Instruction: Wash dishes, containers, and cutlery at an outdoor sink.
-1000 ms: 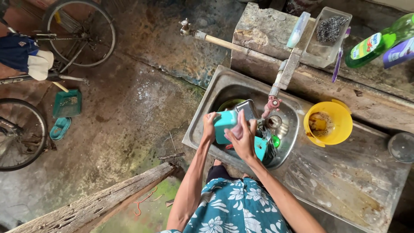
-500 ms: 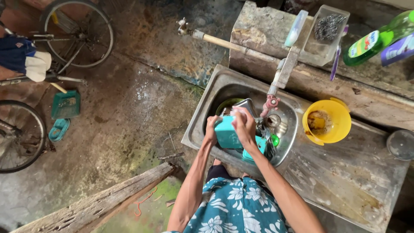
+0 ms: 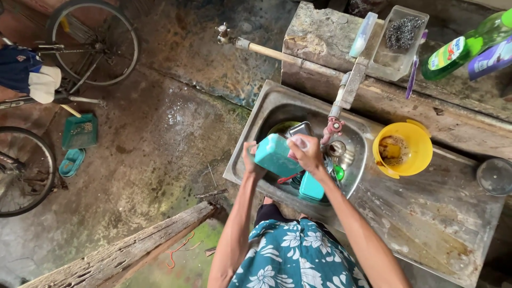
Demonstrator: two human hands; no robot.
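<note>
Right over the steel sink (image 3: 266, 109), a teal plastic container (image 3: 274, 154) sits tilted between both hands: the left hand (image 3: 250, 162) has its fingers curled around the near end, and the right hand (image 3: 305, 152) has its fingers closed over the top edge. Below it in the basin lie a second teal piece (image 3: 311, 186) and some dishes, with the pink tap (image 3: 333, 128) just beside the right hand. Farther along the desk (image 3: 442, 224) stands a yellow bowl (image 3: 402, 149).
</note>
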